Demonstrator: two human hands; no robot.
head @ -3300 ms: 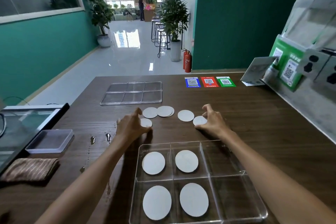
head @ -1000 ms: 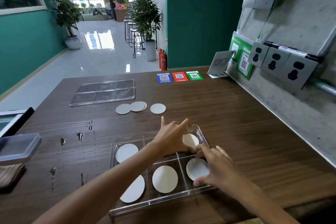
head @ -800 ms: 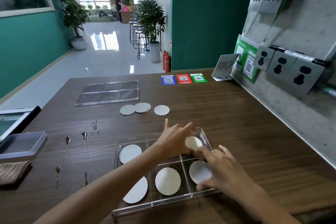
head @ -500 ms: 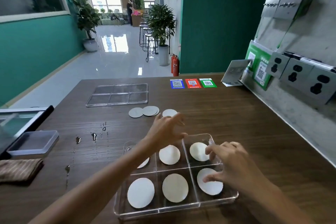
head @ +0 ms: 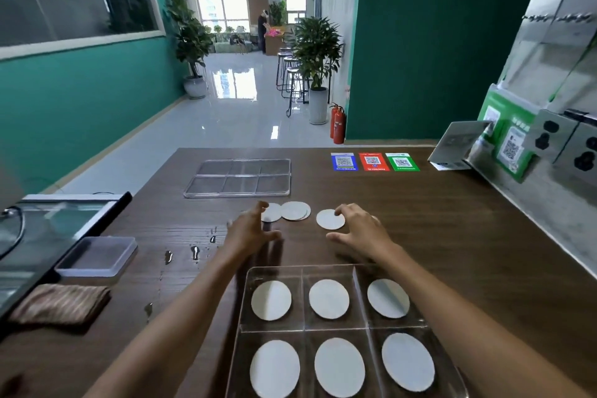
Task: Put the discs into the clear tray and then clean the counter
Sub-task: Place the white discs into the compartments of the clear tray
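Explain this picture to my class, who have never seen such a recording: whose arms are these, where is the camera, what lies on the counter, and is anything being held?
There is no machine here. The arms belong to a person wearing a wide-angle camera on the head, so you look forward and down as they do.

Nearest on the brown counter sits a clear tray with six compartments, each holding one white disc. Beyond it a few loose discs lie on the wood, two of them overlapping. The left hand and right hand reach toward them with spread fingers. Neither holds anything; the right fingertips are at the edge of a single disc.

Farther back lies a flat clear lid. On the left are water drops, a small lidded box and a folded cloth.
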